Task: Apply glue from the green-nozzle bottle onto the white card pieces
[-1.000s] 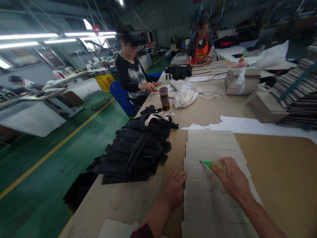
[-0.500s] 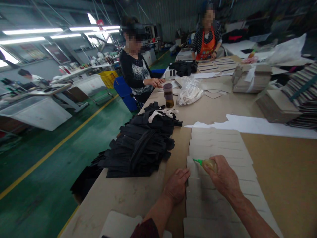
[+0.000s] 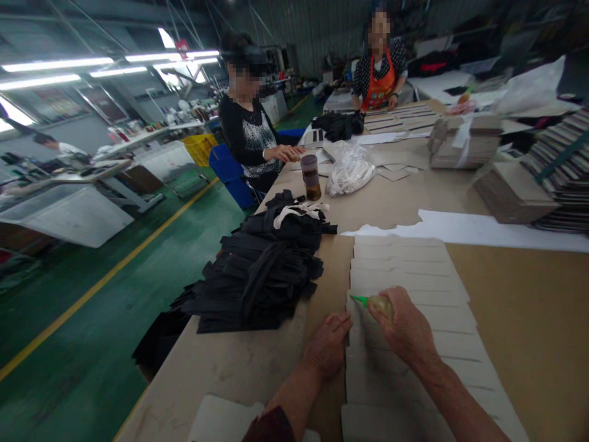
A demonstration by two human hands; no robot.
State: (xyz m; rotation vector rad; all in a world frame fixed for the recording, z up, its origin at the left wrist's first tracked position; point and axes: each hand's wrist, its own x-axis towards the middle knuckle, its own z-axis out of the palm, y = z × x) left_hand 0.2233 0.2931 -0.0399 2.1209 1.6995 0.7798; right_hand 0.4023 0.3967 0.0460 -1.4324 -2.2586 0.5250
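Now the right hand [image 3: 407,328] has its fingers [image 3: 385,319] closed around a small bottle [image 3: 381,307], whose green nozzle [image 3: 359,300] points left. The tip is at the left side of a row of grey cards [image 3: 400,264]; whether it touches them, I cannot tell. The cards overlap in a long strip on a brown board [image 3: 529,307], which lies on the table [image 3: 257,368], well in from its left edge. The left hand [image 3: 327,347] grips nothing that shows; its fingers lie loosely extended and together at the cards' left side, just below the nozzle.

Black strips [image 3: 257,276] form a heap along the table's left edge, partly hanging over it, with a pale cloth [image 3: 301,213] on top. Farther along that edge is a jar [image 3: 311,178], with a clear bag [image 3: 352,172] just beside it. White paper [image 3: 473,227] runs beyond the board toward the table's right side, near a tied bundle [image 3: 464,144]. A co-worker [image 3: 251,132] is beside the left edge, hands over the table.
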